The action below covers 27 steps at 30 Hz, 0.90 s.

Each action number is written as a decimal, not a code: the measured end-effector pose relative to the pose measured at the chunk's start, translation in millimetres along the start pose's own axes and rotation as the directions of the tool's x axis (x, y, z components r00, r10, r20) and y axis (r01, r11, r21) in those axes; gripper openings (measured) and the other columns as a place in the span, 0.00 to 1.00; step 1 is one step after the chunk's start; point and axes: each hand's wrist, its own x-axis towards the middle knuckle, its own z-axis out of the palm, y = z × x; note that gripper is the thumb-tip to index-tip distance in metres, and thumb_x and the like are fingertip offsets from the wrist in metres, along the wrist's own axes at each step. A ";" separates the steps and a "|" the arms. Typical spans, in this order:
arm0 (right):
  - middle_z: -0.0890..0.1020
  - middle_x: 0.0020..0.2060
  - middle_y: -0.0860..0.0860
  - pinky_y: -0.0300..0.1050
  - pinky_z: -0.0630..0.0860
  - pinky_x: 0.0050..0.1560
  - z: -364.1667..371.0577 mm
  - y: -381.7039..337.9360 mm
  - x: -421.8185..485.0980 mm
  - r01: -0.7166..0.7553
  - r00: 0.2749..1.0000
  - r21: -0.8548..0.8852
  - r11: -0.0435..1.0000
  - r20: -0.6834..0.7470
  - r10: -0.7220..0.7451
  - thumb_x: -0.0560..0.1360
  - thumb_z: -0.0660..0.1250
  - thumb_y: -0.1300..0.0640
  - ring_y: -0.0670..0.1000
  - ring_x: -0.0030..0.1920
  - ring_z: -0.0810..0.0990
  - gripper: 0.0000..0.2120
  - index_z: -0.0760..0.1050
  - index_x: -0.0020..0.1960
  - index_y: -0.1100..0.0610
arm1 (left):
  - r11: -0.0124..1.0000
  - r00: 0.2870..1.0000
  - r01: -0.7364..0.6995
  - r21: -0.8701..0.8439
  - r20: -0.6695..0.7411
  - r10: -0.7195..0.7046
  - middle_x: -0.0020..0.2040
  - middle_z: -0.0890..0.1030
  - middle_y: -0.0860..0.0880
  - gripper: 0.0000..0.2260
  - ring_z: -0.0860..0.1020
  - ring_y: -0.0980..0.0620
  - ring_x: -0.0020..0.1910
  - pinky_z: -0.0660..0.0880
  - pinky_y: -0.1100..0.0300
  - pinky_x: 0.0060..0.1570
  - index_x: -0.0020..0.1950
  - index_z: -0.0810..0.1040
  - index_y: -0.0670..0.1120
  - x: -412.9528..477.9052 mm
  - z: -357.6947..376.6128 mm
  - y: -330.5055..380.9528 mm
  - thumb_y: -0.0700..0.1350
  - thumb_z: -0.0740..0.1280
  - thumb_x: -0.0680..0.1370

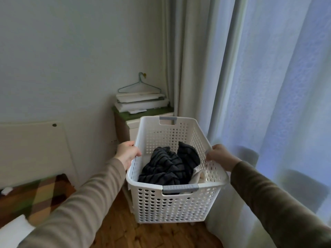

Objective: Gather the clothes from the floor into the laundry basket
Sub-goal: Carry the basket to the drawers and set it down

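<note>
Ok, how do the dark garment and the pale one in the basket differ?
The dark striped garment fills most of the laundry basket, bunched high; the pale garment is only a small patch low in the near right corner. The dark one partly covers the pale one. Both lie crumpled inside.

Single head-worn wide-angle view, looking forward and down from close above a white perforated plastic laundry basket (176,199), toward a room corner.

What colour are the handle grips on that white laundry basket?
Grey, on the laundry basket; the near handle grip shows it best in the head view.
</note>
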 end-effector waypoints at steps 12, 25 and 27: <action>0.77 0.35 0.60 0.46 0.76 0.37 41.9 -3.0 101.0 -0.081 0.996 0.013 0.997 -0.048 0.081 0.71 0.60 0.70 0.56 0.33 0.76 0.06 0.76 0.41 0.68 | 0.998 0.994 0.063 0.024 0.085 -0.064 0.66 0.73 0.37 0.27 0.72 0.39 0.63 0.71 0.51 0.61 0.69 0.68 0.35 130.0 28.2 -17.7 0.23 0.61 0.70; 0.76 0.30 0.55 0.42 0.74 0.32 68.1 -7.1 254.3 -0.111 0.994 0.052 0.992 -0.010 0.112 0.72 0.62 0.70 0.51 0.30 0.75 0.06 0.76 0.46 0.66 | 0.995 0.990 0.100 -0.001 0.097 -0.099 0.67 0.73 0.38 0.25 0.73 0.44 0.58 0.69 0.53 0.62 0.69 0.68 0.37 274.6 83.0 -29.0 0.25 0.61 0.72; 0.77 0.31 0.56 0.44 0.75 0.34 70.4 -5.3 265.7 -0.124 0.992 0.044 0.991 -0.008 0.124 0.73 0.61 0.69 0.53 0.31 0.76 0.07 0.76 0.48 0.67 | 0.995 0.988 0.103 0.002 0.119 -0.103 0.67 0.73 0.39 0.25 0.73 0.45 0.57 0.69 0.54 0.60 0.69 0.68 0.37 287.9 89.9 -31.8 0.25 0.61 0.72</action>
